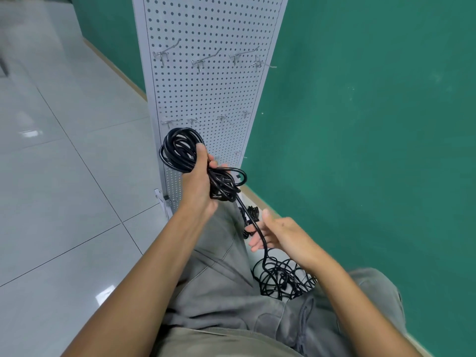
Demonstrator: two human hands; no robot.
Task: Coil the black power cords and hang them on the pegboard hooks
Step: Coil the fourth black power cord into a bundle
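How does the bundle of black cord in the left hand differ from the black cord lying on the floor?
The coiled black cord bundle is gathered into loops and gripped by the left hand in front of the white pegboard; the loose black cord heap sprawls in a tangle on the floor. A strand from the bundle runs down across the right hand, whose fingers are open, to the heap. Both are the same glossy black.

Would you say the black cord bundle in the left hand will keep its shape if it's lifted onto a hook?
Probably not by itself: the coil looks uneven and held together only by the left hand. A floppy tail droops across the right hand, so it may drag.
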